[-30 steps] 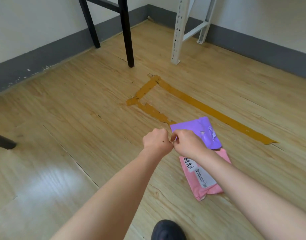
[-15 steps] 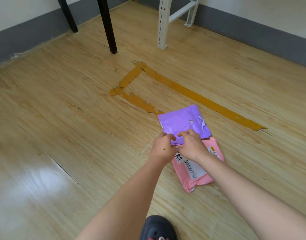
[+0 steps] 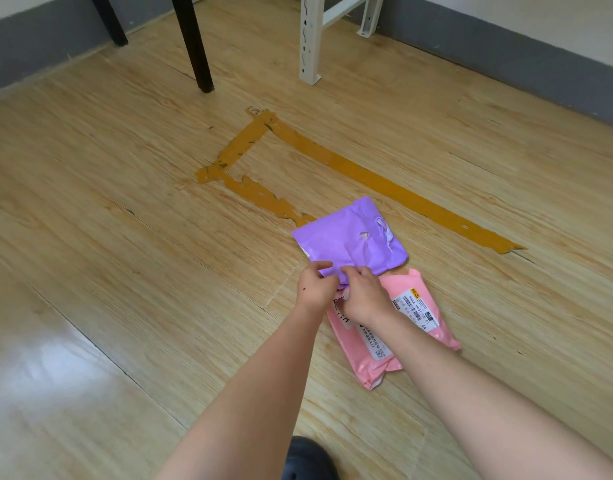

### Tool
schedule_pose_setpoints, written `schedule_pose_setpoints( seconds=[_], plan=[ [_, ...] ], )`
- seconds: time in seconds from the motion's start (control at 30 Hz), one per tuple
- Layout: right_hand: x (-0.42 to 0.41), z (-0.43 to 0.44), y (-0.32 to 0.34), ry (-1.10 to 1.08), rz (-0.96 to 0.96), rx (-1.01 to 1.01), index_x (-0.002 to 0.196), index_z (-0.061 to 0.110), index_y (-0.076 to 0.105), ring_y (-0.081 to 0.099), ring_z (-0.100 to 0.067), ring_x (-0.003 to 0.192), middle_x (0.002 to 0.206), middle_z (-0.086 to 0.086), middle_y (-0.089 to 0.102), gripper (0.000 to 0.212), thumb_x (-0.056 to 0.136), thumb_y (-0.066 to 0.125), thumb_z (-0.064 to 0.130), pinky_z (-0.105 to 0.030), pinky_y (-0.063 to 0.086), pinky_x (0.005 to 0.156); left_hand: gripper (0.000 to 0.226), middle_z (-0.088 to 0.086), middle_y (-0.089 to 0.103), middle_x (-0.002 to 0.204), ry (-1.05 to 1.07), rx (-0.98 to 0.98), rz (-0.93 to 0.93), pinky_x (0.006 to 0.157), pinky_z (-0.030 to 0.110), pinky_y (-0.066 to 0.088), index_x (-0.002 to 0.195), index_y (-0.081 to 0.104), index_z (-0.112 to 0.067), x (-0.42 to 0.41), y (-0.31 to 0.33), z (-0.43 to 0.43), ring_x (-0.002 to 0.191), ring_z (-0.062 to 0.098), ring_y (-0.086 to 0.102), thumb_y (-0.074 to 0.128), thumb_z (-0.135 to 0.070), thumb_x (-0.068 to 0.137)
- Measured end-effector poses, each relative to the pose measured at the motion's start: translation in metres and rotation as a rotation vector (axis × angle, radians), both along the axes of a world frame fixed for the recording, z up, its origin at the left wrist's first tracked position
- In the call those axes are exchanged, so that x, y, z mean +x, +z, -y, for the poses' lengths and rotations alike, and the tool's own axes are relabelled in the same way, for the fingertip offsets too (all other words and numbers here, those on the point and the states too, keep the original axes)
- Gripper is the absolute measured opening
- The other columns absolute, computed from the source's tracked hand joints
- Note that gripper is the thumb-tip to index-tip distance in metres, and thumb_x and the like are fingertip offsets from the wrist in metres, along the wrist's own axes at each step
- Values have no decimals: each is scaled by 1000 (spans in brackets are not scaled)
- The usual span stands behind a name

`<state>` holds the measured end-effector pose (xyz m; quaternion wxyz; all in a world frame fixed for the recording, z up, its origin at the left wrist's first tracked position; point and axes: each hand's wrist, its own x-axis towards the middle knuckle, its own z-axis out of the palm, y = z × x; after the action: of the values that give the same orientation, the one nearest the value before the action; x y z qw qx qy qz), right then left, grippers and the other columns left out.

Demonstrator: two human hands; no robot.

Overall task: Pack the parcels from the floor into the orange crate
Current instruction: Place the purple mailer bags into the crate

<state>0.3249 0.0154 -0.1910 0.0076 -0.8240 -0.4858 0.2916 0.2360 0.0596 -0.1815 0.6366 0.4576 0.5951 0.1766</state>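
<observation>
A purple parcel [image 3: 350, 242] lies on the wooden floor, overlapping the far end of a pink parcel [image 3: 407, 322] that carries white shipping labels. My left hand [image 3: 315, 285] pinches the purple parcel's near edge. My right hand [image 3: 362, 292] grips the same edge right beside it, and the corner is bunched up between the two hands. My right forearm covers part of the pink parcel. The orange crate is not in view.
Brown tape strips [image 3: 367, 174] mark a partial rectangle on the floor behind the parcels. A black furniture leg [image 3: 194, 43] and a white metal rack post [image 3: 310, 39] stand further back near the grey skirting. A dark shoe [image 3: 308, 459] shows at the bottom edge.
Both hands have moved down from above the floor onto the purple parcel's near edge and taken hold of it. The view has shifted closer to the parcels.
</observation>
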Motion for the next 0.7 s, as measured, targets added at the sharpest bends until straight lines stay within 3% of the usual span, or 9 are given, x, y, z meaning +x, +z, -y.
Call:
schedule_pose_setpoints(
  seconds=[0.03, 0.13, 0.3, 0.37, 0.47, 0.53, 0.6, 0.7],
  plan=[
    [0, 0, 1, -4, -5, 17, 141, 21, 35, 41, -31, 131, 139, -10, 39, 66, 83, 64, 30, -40, 41, 100, 39, 19, 59, 111, 12, -13, 18, 71, 29, 58, 122, 55, -1, 1, 2, 0, 84, 31, 66, 45, 8, 85],
    [-3, -2, 5, -34, 0, 77, 138, 20, 36, 43, -33, 126, 132, -10, 42, 62, 82, 63, 27, -41, 42, 97, 39, 16, 65, 114, -13, 32, -16, 89, 33, 53, 120, 60, 0, 4, 6, 0, 102, 28, 65, 46, 5, 85],
    [-3, -4, 19, -140, 111, 209, 132, 22, 41, 43, -33, 123, 130, -9, 45, 54, 84, 64, 19, -41, 38, 98, 34, 13, 67, 113, -55, 103, -46, 73, 15, 39, 116, 65, 0, -2, 31, -7, 93, 13, 55, 46, 3, 88],
    [-2, -6, 29, -169, 170, 243, 128, 23, 44, 43, -32, 123, 129, -7, 47, 50, 83, 65, 19, -40, 35, 98, 33, 11, 69, 106, -107, 143, -72, 69, 17, 39, 110, 70, -2, -7, 45, -15, 83, 13, 55, 48, 3, 86],
    [0, -8, 50, -212, 216, 335, 116, 26, 52, 43, -30, 119, 124, -5, 48, 40, 80, 64, 12, -39, 36, 93, 30, 11, 67, 82, -201, 186, -148, 51, 21, 34, 104, 73, -3, -14, 77, -29, 56, 15, 48, 51, 4, 84],
    [0, -11, 68, -228, 189, 402, 108, 25, 58, 44, -29, 117, 121, -3, 50, 31, 81, 62, 9, -38, 36, 91, 28, 11, 70, 86, -236, 237, -189, 50, 21, 35, 101, 74, -6, -19, 105, -40, 71, 23, 59, 54, 3, 84],
    [0, -14, 88, -214, 162, 470, 105, 21, 62, 47, -29, 114, 118, -4, 54, 22, 85, 60, 12, -37, 37, 89, 24, 6, 67, 83, -282, 290, -216, 53, 19, 40, 100, 73, -10, -23, 135, -48, 82, 20, 61, 59, -2, 83],
    [-2, -18, 118, -212, 20, 597, 99, 14, 64, 56, -33, 101, 105, -8, 64, 13, 88, 57, 14, -38, 42, 80, 32, 9, 68, 104, -435, 451, -344, 69, 23, 44, 113, 67, -16, -33, 181, -57, 100, 23, 62, 58, -7, 83]
  ],
)
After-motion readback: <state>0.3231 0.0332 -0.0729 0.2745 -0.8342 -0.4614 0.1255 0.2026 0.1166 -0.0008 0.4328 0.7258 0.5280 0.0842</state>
